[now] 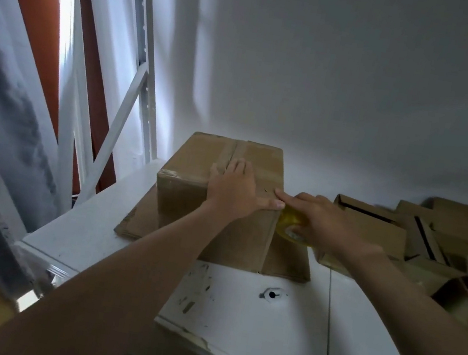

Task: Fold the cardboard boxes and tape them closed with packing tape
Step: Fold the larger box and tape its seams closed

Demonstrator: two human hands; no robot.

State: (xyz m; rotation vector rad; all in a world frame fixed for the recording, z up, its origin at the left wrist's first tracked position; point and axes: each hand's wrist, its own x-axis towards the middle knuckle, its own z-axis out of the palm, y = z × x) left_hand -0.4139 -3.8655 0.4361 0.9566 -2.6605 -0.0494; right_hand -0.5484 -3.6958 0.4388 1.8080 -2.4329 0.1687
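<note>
A brown cardboard box [194,171] stands folded on the white table [250,318], its top flaps down and a strip of tape along the middle seam. My left hand [235,188] lies flat on the box top, fingers straight, thumb stretched along the near right edge. My right hand [327,219] grips a roll of yellowish clear packing tape [288,225] against the box's right side, with the index finger pointing onto the top edge. The roll is mostly hidden behind that hand.
A flattened cardboard sheet [136,223] lies under the box. Several unfolded boxes [431,239] are heaped at the right against the white wall. A white metal rack frame [135,94] and plastic sheeting stand to the left. The table has a small hole [272,294].
</note>
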